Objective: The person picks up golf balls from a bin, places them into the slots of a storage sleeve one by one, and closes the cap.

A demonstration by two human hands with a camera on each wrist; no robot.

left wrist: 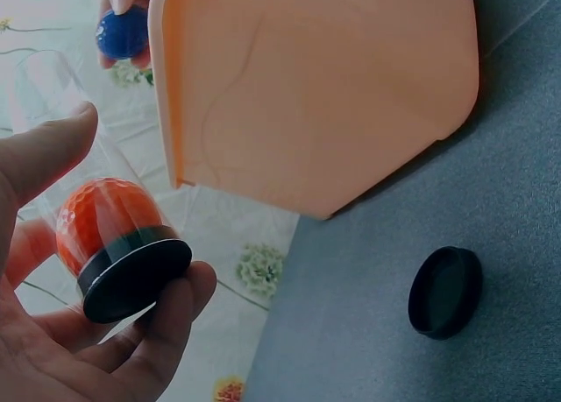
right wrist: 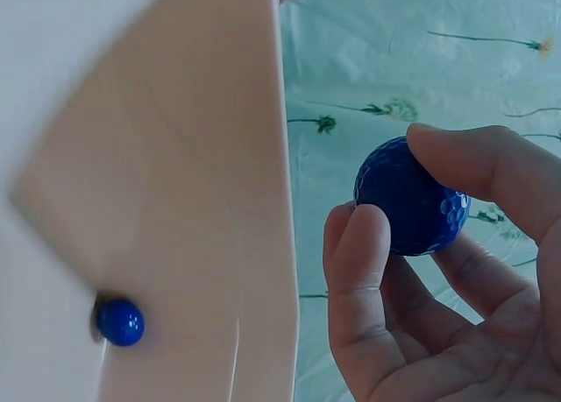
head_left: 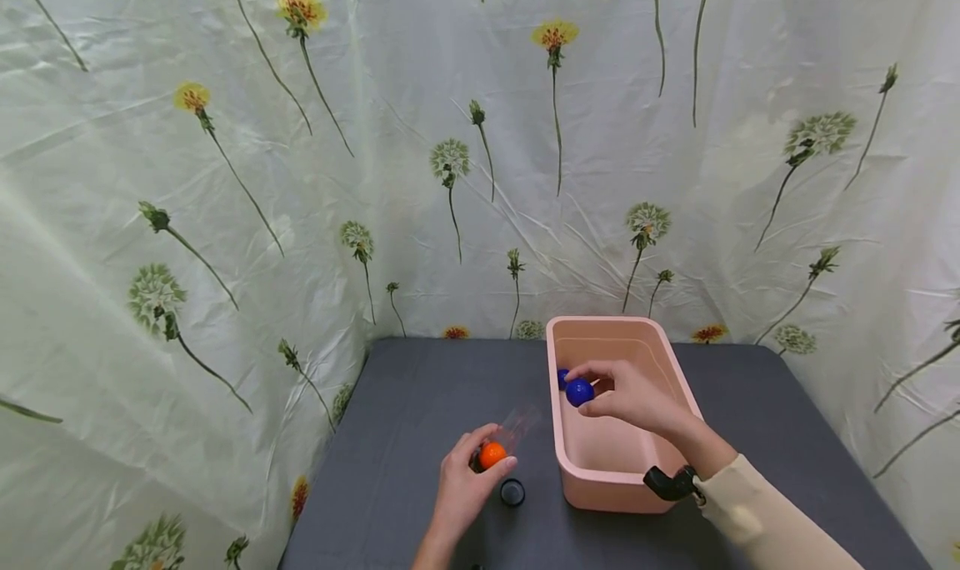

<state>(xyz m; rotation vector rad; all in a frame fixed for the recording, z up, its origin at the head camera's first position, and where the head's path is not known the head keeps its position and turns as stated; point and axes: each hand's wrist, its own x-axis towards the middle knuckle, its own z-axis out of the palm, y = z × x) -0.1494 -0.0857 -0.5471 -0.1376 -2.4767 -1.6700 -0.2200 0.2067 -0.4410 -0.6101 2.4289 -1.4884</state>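
Observation:
My left hand (head_left: pixel 467 478) grips a clear plastic tube (left wrist: pixel 53 87) with a black cap on its near end. An orange golf ball (left wrist: pixel 107 216) sits inside the tube against that cap. Between thumb and fingers, my right hand (head_left: pixel 630 395) pinches a blue golf ball (right wrist: pixel 410 196) above the left part of a pink bin (head_left: pixel 617 477). Down in a corner of the bin lies a second blue ball (right wrist: pixel 120 321). A loose black cap (head_left: pixel 512 492) rests on the table just right of my left hand.
The dark grey table (head_left: pixel 442 378) carries the bin on its right half. A flowered curtain (head_left: pixel 420 178) hangs behind the table and along its sides. Part of a small dark object (head_left: pixel 477 567) shows at the bottom edge of the head view.

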